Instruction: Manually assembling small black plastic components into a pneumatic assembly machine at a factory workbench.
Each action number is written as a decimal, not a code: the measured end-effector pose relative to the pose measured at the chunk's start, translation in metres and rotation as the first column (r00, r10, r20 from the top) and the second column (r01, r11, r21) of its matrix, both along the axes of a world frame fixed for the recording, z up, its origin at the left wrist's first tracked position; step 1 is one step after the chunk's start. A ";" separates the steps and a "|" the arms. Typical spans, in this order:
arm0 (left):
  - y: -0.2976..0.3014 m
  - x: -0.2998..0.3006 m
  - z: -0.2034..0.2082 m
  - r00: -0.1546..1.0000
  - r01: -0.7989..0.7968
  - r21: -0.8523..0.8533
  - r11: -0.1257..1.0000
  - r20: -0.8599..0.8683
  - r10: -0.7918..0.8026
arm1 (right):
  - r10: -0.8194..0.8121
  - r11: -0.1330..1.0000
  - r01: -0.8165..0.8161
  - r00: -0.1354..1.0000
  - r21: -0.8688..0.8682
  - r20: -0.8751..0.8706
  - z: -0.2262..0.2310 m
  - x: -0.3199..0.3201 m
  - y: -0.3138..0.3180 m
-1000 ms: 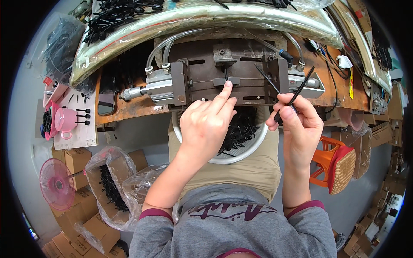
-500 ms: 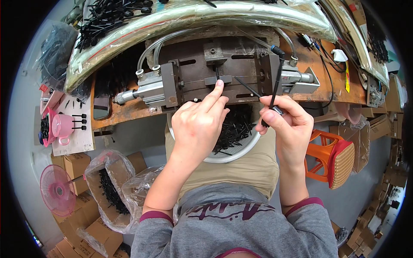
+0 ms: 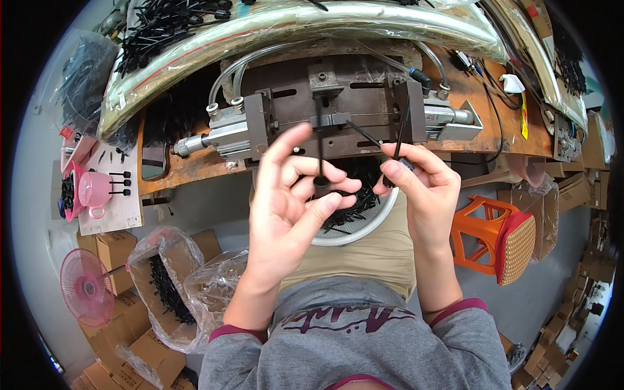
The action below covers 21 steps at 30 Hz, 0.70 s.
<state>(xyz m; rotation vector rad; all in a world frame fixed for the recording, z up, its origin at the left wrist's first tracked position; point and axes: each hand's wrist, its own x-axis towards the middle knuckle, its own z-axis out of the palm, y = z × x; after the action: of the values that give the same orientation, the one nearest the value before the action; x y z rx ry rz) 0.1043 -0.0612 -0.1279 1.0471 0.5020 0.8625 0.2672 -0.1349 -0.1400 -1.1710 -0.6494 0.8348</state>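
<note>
By the near edge of the machine point(image 3: 338, 143), one black rod point(image 3: 319, 146) is held in the left hand point(image 3: 283, 207) and two more rods point(image 3: 404, 120) are pinched in the right hand point(image 3: 426, 187), whence one could be dropped into the basket point(image 3: 341, 241) through a slack grip.

Dk purple script point(image 3: 351, 320) across grey shirt point(image 3: 279, 361); cardbd box point(image 3: 151, 356), lower L, printed, too sm. to read.
</note>
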 end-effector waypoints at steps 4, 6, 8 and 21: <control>-0.002 0.002 -0.006 0.971 -0.004 0.301 0.953 -0.227 0.076 | 0.015 1.000 -0.015 0.999 -0.002 -0.033 -0.001 -0.008 0.005; 0.003 0.010 -0.010 0.906 -0.055 0.674 0.737 -0.277 0.321 | 0.051 0.999 -0.051 0.998 -0.008 0.027 -0.005 -0.012 0.005; 0.004 0.013 -0.013 0.890 -0.019 0.774 0.633 -0.276 0.364 | 0.069 0.997 -0.067 0.995 -0.029 0.075 -0.004 -0.018 0.005; 0.011 -0.003 -0.018 0.862 -0.143 0.806 0.574 -0.184 0.472 | 0.213 0.975 -0.223 0.946 0.013 0.243 -0.006 -0.010 0.004</control>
<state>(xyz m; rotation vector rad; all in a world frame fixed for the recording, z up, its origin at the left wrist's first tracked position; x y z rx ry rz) 0.1017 -0.0502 -0.1464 2.0123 0.6827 1.2549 0.2573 -0.1314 -0.1464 -1.1876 -1.0059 0.8671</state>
